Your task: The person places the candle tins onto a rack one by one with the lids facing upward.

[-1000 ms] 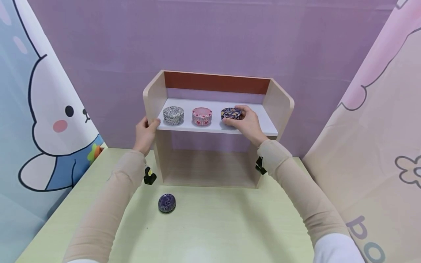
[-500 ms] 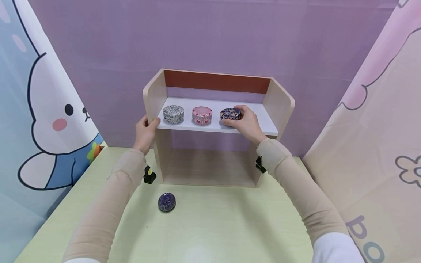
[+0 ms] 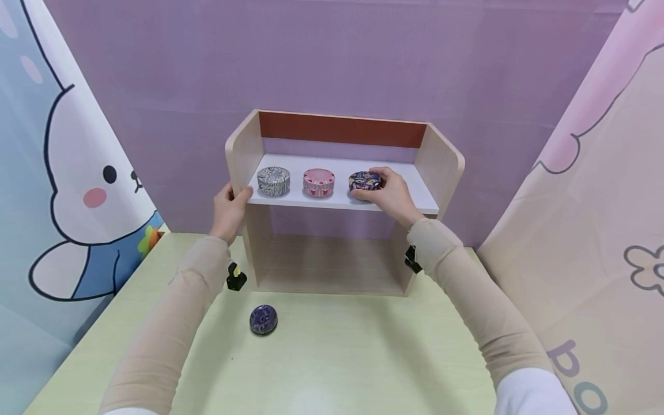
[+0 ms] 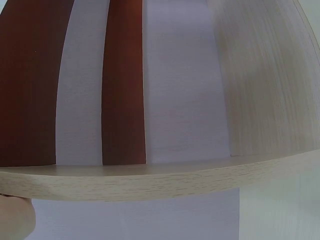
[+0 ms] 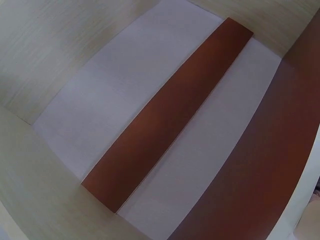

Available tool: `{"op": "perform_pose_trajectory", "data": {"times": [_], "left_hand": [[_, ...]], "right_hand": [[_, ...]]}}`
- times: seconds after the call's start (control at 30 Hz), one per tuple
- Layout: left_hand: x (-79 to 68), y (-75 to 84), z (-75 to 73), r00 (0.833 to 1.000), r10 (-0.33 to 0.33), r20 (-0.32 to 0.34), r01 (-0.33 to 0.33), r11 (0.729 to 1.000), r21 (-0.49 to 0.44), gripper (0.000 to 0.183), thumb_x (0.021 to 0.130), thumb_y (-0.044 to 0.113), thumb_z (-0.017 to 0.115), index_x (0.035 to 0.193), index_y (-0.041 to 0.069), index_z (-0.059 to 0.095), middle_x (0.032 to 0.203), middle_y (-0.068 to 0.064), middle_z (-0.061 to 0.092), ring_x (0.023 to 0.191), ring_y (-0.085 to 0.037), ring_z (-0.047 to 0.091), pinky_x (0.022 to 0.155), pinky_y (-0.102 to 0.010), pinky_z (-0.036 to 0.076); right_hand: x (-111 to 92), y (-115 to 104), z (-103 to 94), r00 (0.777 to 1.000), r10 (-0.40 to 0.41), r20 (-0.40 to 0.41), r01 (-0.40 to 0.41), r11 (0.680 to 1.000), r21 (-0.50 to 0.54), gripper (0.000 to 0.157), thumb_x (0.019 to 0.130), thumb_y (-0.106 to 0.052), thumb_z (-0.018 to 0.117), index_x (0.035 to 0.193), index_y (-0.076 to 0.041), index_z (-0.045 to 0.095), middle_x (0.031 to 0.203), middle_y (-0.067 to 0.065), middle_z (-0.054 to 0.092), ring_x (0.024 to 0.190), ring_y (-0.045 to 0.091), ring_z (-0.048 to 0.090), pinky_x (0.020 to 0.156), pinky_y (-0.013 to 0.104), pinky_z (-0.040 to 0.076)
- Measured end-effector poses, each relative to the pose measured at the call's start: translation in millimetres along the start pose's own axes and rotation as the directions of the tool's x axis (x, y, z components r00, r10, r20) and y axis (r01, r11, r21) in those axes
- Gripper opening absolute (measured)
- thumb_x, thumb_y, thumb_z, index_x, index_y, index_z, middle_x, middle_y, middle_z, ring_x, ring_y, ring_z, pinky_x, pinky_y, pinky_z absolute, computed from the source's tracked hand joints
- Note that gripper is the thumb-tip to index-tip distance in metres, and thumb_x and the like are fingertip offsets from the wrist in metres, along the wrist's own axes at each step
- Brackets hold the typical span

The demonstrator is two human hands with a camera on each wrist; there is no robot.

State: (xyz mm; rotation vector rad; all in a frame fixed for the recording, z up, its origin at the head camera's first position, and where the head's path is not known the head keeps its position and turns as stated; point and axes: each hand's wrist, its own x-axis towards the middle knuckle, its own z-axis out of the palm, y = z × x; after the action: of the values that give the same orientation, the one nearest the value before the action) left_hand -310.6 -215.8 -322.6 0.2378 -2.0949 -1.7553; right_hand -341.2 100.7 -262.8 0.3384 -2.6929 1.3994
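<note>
In the head view my right hand [image 3: 392, 197] holds a round dark blue tin [image 3: 364, 181] with a colourful pattern, thumb in front and fingers behind. That tin is on the white upper shelf [image 3: 332, 202] of a small wooden shelf unit, towards its right end. A pink tin [image 3: 319, 183] with a heart pattern and a black-and-white patterned tin [image 3: 273, 182] stand to its left in a row. My left hand [image 3: 228, 216] grips the unit's left side panel [image 3: 244, 153] at shelf height, thumb at the front; its other fingers are partly hidden. Part of that hand [image 4: 16, 219] shows in the left wrist view.
A purple round tin [image 3: 263, 320] lies on the pale green table [image 3: 321, 357], in front of the unit's left side. The unit has a lower compartment [image 3: 332, 265] and a reddish-brown back rail [image 3: 342, 129]. Printed cloths hang at left and right.
My right hand shifts the dark blue tin very slightly left, then back right. My left hand stays on the side panel, and the other tins keep their places.
</note>
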Motion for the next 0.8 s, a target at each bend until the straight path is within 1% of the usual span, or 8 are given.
{"op": "perform_pose_trajectory", "data": {"times": [0.13,0.37,0.57,0.67,0.8], "left_hand": [[-0.3,-0.3,-0.1,1.000,-0.007,0.010,0.007,1.000,-0.005,0.040,0.090,0.030,0.050,0.124,0.008,0.051,0.115,-0.006,0.052,0.101,-0.013,0.045,0.089,-0.028,0.036],[-1.2,0.6,-0.2,1.000,0.002,-0.005,-0.002,1.000,-0.012,0.032,0.089,0.029,0.052,0.113,0.007,0.053,0.101,0.000,0.051,0.093,-0.011,0.044,0.082,-0.025,0.036],[-2.1,2.1,-0.3,1.000,0.004,0.003,-0.004,1.000,-0.014,0.037,0.090,0.029,0.051,0.118,0.005,0.052,0.106,-0.002,0.051,0.096,-0.011,0.044,0.084,-0.025,0.036],[-2.3,2.3,0.2,1.000,0.007,-0.001,-0.007,1.000,-0.022,0.035,0.089,0.028,0.052,0.116,0.006,0.054,0.102,-0.001,0.052,0.094,-0.011,0.045,0.083,-0.024,0.036],[-2.0,1.8,-0.3,1.000,0.003,-0.001,-0.003,1.000,-0.023,0.035,0.089,0.029,0.052,0.116,0.007,0.053,0.104,-0.002,0.052,0.095,-0.011,0.045,0.084,-0.025,0.036]], "right_hand": [[0.5,0.2,-0.1,1.000,0.008,0.001,-0.008,1.000,-0.011,0.079,0.069,-0.040,0.078,0.134,-0.011,0.043,0.132,0.009,0.046,0.116,0.021,0.045,0.099,0.037,0.037],[1.6,0.5,-0.7,1.000,0.009,0.022,-0.008,0.999,-0.033,0.077,0.070,-0.038,0.077,0.134,-0.010,0.045,0.134,0.009,0.046,0.118,0.022,0.042,0.101,0.038,0.036],[1.9,1.1,-1.0,0.999,0.006,0.044,-0.004,0.999,-0.040,0.076,0.071,-0.038,0.076,0.134,-0.010,0.045,0.134,0.010,0.045,0.116,0.022,0.043,0.099,0.038,0.037],[2.2,2.3,-1.5,0.999,0.005,0.049,-0.003,0.999,-0.040,0.076,0.071,-0.039,0.076,0.134,-0.010,0.044,0.134,0.010,0.045,0.117,0.023,0.043,0.099,0.038,0.037],[2.2,1.5,-1.4,0.999,0.006,0.054,-0.004,0.999,-0.044,0.077,0.071,-0.040,0.076,0.135,-0.010,0.043,0.135,0.010,0.045,0.117,0.023,0.043,0.099,0.039,0.037]]}}
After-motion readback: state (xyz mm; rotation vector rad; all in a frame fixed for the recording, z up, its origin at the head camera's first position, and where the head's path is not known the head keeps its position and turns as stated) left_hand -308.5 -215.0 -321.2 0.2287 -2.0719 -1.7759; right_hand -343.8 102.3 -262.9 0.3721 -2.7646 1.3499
